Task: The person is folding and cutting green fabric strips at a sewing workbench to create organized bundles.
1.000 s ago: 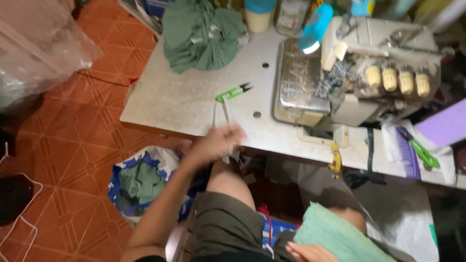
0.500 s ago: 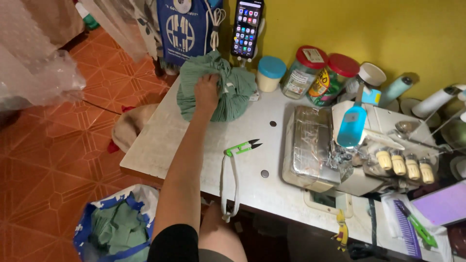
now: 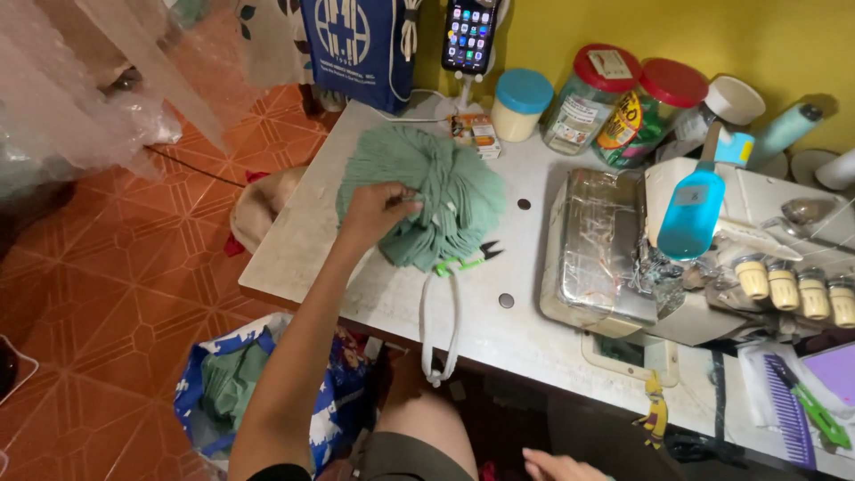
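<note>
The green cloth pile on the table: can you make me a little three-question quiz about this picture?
1. True or false: the left hand rests on the green cloth pile.
2. What lies at the pile's near edge? A) thread snips B) a spoon C) a book
3. Fill in: the right hand is low, near the person's ____.

Key: 1 true; 2 A; 3 lap.

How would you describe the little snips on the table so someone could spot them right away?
Start at the white table and find the green cloth bundle that the left hand grips. The snips lie at the bundle's near edge, partly tucked under it. They alone have bright green handles, dark pointed tips and a white cord loop hanging over the table edge.
</note>
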